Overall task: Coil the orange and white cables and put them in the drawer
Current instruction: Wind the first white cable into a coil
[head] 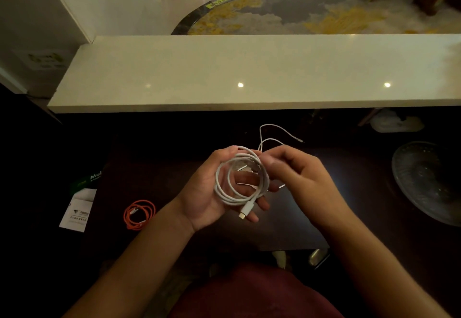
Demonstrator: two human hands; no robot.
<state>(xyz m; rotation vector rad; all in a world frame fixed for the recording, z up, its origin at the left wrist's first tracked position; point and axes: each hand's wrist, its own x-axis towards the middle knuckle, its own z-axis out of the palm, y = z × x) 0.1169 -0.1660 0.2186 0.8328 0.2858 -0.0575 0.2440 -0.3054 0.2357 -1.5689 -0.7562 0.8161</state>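
The left hand [212, 190] is palm-up with the white cable [240, 180] looped in a few rings across it, fingers curled loosely around the loops, thumb at the top. One plug end pokes out near the fingertips at the bottom. The right hand [296, 170] is just beside the coil, fingers pinched together on the cable at the top right of the loops. The loose tail of the white one trails off behind the hands over the dark desk [287, 223]. The orange cable [139, 214] sits coiled on the desk, off to the left, next to a white paper packet [77, 213]. A glass dish [429, 180] is on the far right.
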